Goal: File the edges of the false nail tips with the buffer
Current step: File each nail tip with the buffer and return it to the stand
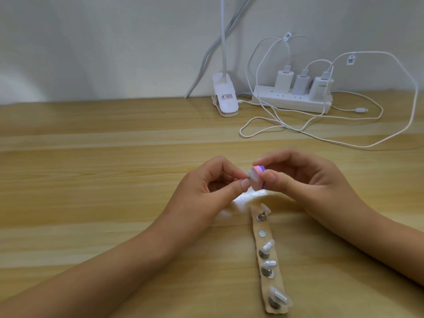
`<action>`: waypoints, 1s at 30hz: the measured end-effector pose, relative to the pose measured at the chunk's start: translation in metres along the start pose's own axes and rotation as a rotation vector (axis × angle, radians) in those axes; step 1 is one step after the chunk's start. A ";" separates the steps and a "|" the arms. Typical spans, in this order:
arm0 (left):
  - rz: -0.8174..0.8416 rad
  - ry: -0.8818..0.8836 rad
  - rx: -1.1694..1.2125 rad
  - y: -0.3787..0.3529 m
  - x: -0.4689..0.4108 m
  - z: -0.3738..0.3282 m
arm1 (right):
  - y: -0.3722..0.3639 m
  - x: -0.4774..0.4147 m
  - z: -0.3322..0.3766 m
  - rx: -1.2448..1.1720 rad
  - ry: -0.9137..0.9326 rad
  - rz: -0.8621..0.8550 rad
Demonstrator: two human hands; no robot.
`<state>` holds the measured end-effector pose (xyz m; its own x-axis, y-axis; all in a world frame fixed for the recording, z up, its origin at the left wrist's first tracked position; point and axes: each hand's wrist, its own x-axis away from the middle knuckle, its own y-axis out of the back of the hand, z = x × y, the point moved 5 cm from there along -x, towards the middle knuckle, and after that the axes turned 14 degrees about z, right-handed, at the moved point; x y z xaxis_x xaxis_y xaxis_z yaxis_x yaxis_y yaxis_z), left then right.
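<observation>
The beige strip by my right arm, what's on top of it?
Four clear nail tips on small metal stands sit along the strip, plus one bare white disc. The tips hide the stand tops, so their attachment cannot be seen.

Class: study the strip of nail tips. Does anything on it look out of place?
On the strip, the second spot from the far end holds only a white disc; the others carry nail tips.

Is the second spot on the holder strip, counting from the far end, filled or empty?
Empty: the holder strip shows only a bare round disc there.
</observation>
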<state>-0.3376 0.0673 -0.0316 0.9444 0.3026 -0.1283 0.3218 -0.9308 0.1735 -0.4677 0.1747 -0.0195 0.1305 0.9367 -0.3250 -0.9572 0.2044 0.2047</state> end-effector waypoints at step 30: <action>0.018 0.006 0.011 0.000 0.000 0.001 | 0.001 0.001 0.000 -0.029 0.052 -0.032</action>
<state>-0.3382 0.0673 -0.0328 0.9505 0.2870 -0.1190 0.3039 -0.9384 0.1646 -0.4686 0.1762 -0.0196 0.1482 0.9138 -0.3782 -0.9600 0.2247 0.1668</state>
